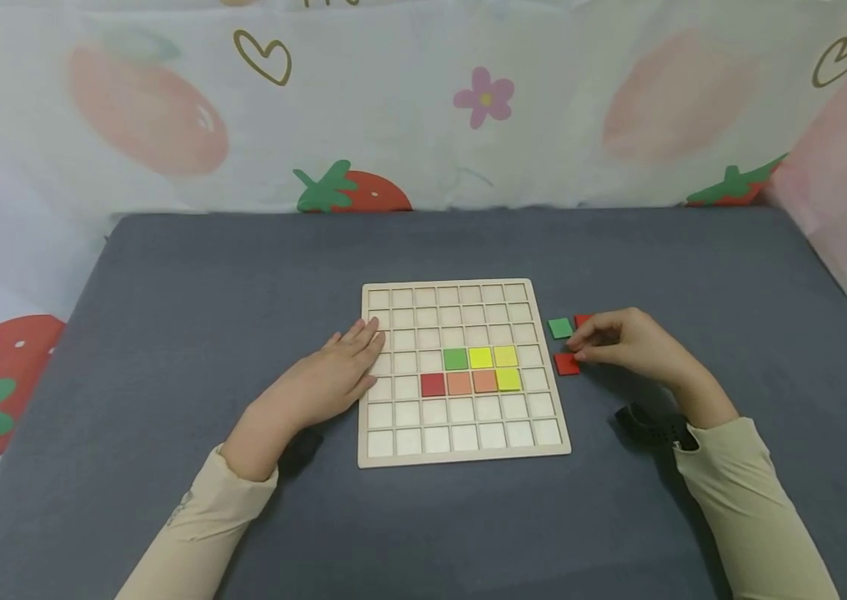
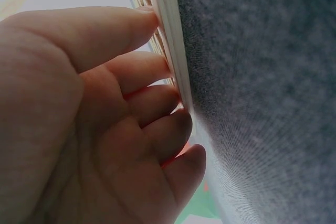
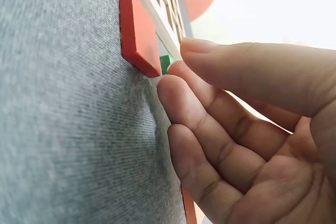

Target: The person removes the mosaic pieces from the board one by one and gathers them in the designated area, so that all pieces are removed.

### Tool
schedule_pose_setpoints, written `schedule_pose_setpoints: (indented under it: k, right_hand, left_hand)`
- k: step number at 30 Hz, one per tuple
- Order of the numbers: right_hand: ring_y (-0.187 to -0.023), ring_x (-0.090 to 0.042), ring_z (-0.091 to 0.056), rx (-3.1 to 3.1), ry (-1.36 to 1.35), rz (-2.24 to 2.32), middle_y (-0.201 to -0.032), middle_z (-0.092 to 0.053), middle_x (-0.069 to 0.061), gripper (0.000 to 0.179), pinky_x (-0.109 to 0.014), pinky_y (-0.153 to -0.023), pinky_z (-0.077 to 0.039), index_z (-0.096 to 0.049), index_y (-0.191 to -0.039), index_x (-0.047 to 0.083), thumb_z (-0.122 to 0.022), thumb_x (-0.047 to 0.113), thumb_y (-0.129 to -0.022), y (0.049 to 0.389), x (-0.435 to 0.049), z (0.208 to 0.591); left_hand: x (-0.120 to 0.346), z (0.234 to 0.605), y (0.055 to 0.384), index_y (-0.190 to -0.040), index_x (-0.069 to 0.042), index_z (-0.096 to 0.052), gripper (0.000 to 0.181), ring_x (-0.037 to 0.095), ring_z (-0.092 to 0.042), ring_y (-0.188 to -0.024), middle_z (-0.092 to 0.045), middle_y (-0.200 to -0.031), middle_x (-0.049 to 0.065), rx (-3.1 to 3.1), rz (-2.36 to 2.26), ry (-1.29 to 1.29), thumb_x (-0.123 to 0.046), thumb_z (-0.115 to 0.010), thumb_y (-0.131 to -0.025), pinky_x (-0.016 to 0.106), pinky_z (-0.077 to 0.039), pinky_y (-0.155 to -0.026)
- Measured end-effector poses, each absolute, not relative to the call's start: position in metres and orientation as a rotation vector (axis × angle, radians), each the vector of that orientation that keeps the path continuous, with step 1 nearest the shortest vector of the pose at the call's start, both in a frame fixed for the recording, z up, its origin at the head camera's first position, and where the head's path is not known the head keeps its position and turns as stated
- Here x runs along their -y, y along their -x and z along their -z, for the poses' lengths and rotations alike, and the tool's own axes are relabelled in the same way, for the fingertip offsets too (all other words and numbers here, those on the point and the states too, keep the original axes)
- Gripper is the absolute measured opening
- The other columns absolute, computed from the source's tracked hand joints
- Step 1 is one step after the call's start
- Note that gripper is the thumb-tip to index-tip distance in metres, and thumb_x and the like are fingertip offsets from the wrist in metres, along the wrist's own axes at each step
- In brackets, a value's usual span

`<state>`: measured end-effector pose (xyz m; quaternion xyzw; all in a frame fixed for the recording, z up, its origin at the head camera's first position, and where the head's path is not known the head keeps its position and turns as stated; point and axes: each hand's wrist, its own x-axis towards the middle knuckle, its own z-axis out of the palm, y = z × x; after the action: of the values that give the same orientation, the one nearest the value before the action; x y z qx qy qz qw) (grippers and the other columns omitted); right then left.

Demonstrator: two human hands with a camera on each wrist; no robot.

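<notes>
Where the head view looks down, my left grip (image 1: 328, 379) lies against the left edge of a pale wooden gridded board (image 1: 464, 457), fingers straight, clamped on nothing. My right grip (image 1: 637, 343) is past the board's right side, over the grey cloth-covered surface (image 1: 453, 533), at a small flat red square tile (image 1: 565, 365); a small flat green square tile (image 1: 560, 328) and a second red tile (image 1: 582, 320) lie just beyond. I judge the step to be picking up the nearer red one. From the left wrist, my fingertips meet the board's edge; light, even pressure there should stop it sliding. From the right wrist, my thumb and fingers stand apart with nothing visible pinched between them, and the nearer red tile lies right by my fingertips; I can't tell whether they touch. Being thin, it will probably cling low to the cloth, so I should set a fingertip on one edge, thumb on the opposite, and lift it level without nudging the green tile.
</notes>
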<state>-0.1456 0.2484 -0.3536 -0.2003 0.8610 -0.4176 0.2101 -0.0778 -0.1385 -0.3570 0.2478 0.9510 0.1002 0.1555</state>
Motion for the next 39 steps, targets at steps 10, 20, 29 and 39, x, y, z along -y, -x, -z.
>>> schedule_pose_setpoints:
  k: [10, 20, 29, 39]
  right_hand:
    - [-0.082, -0.011, -0.065, -2.385, 0.561, 1.179, -0.095, -0.069, -0.014, 0.016, -0.026, -0.07, -0.054, -0.069, -0.099, -0.004, -0.069, 0.002, -0.085, 0.148, -0.239, 0.348]
    - [-0.083, -0.012, -0.066, -2.336, 0.648, 1.213, -0.095, -0.07, -0.014, 0.015, -0.025, -0.07, -0.052, -0.07, -0.098, -0.003, -0.069, 0.002, -0.084, 0.15, -0.217, 0.346]
    - [-0.082, -0.014, -0.065, -2.318, 0.682, 1.198, -0.093, -0.07, -0.01, 0.014, -0.024, -0.071, -0.051, -0.071, -0.096, 0.0, -0.072, 0.003, -0.082, 0.15, -0.197, 0.348]
    - [-0.081, -0.015, -0.065, -2.29, 0.779, 1.2, -0.091, -0.07, -0.009, 0.013, -0.028, -0.073, -0.052, -0.071, -0.095, 0.0, -0.071, 0.002, -0.082, 0.152, -0.174, 0.345]
  left_hand:
    - [0.139, 0.356, 0.078, -0.144, 0.006, -0.03, 0.055, 0.033, -0.014, -0.142, -0.018, -0.153, 0.021, -2.735, -0.301, -0.719, -0.019, -0.048, -0.099, 0.048, -0.019, -0.112]
    - [0.139, 0.359, 0.079, -0.143, 0.007, -0.031, 0.053, 0.035, -0.016, -0.141, -0.02, -0.152, 0.023, -2.741, -0.323, -0.746, -0.018, -0.048, -0.099, 0.05, -0.02, -0.111]
    - [0.138, 0.36, 0.079, -0.144, 0.007, -0.031, 0.054, 0.034, -0.015, -0.141, -0.019, -0.152, 0.022, -2.736, -0.324, -0.747, -0.018, -0.048, -0.099, 0.049, -0.02, -0.111]
    - [0.137, 0.359, 0.078, -0.144, 0.006, -0.03, 0.054, 0.034, -0.014, -0.141, -0.018, -0.153, 0.021, -2.734, -0.335, -0.738, -0.019, -0.048, -0.099, 0.049, -0.019, -0.112]
